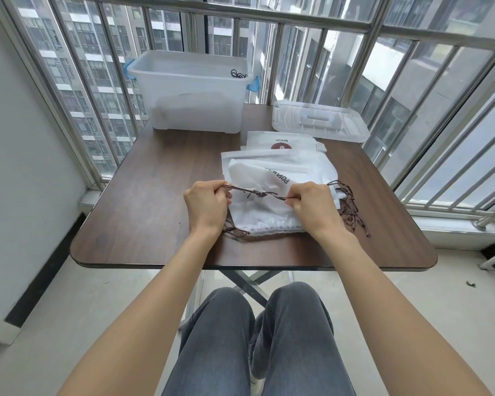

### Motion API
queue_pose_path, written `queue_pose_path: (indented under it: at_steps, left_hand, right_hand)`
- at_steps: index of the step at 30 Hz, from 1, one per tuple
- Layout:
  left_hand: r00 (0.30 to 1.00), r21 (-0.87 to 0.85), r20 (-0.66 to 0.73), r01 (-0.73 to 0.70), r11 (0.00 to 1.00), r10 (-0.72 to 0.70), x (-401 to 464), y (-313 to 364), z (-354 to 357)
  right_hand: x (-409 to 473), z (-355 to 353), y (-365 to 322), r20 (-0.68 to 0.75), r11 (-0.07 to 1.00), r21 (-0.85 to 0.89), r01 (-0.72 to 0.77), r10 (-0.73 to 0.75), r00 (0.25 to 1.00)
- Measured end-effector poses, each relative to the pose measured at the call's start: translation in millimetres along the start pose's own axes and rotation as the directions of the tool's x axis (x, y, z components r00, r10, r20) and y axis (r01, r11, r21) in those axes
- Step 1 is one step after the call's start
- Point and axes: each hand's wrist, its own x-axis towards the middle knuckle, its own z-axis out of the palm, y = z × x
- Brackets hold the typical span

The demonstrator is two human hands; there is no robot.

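A person sits at a dark brown wooden bench (155,172). Both hands hold one thin dark brown cord (257,193). The left hand (206,205) grips one end of it, with its fingers (209,186) curled tight around the cord. The right hand (312,207) pinches the other end, and its fingers (300,190) are curled too. The cord runs straight from one hand to the other. It has a small knot in the middle. The cord is up in the air, just above a pile of flat white plastic bags (283,167) that lies in the middle of the bench. The top bag has dark letters on it.

A bunch of more dark brown cords (352,210) lies on the bench at the right edge of the bags, just beside the right hand. A few brown cord ends (235,231) poke out by the left wrist, at the near edge of the bags.

At the far side of the bench stands a big see-through plastic box with blue clips (195,90). A dark loop of cord (238,74) shows at its top right rim. The see-through plastic lid (317,121) lies flat to the right of the box, apart from it.

Behind the bench is a shiny metal railing (269,15), with tall buildings past it. The person's legs in grey jeans (269,338) show under the near edge of the bench.
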Motion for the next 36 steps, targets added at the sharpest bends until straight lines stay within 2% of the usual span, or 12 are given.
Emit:
queue_pose_path:
  at_steps: [5,14,21,23,27,30,31,33,34,36]
  left_hand:
    - [0.999,-0.05,-0.01,0.049,0.998,-0.049,0.9,-0.6,1.1]
    - [0.998,-0.082,-0.028,0.05,0.995,-0.053,1.3,-0.8,-0.2]
    - [0.984,-0.077,0.179,0.019,0.997,-0.005,10.3,6.5,-8.1]
    - [0.972,-0.114,0.236,0.019,0.993,0.009,13.7,10.6,-8.3]
    - [0.947,-0.171,0.316,0.007,0.985,0.048,19.4,20.0,-10.1]
    - [0.907,-0.198,0.412,-0.002,0.98,0.085,16.9,29.9,-16.4]
    - [0.887,-0.221,0.453,0.013,0.975,0.091,16.2,31.3,-19.0]
    - [0.878,-0.258,0.468,0.023,0.966,0.104,17.7,32.0,-23.1]
    - [0.904,-0.247,0.41,-0.016,0.969,0.12,19.9,30.9,-24.1]
    - [0.957,-0.145,0.26,-0.096,0.985,0.131,28.1,31.3,-24.0]
  right_hand:
    - [-0.5,0.4,0.1,0.005,1.0,0.012,-0.027,0.027,1.0]
    - [-0.4,-2.7,-2.1,0.026,0.997,0.049,-0.053,0.051,0.998]
    - [-1.4,-9.6,-13.1,0.021,0.998,-0.014,-0.062,0.062,0.998]
    - [-2.2,-11.8,-21.3,0.017,0.993,-0.096,-0.064,0.066,0.998]
    - [3.4,-5.1,-32.1,-0.043,0.906,-0.422,0.028,-0.051,0.998]
    - [8.5,-0.8,-33.8,-0.043,0.873,-0.479,0.097,-0.133,0.99]
    - [10.0,-1.6,-33.5,-0.03,0.882,-0.454,0.126,-0.157,0.987]
    - [11.6,-7.6,-32.7,-0.027,0.96,-0.245,0.138,-0.149,0.989]
    - [12.3,-12.1,-32.7,-0.032,0.99,-0.082,0.115,-0.118,0.992]
    - [15.6,-24.9,-33.1,-0.057,0.981,0.176,0.076,-0.067,0.996]
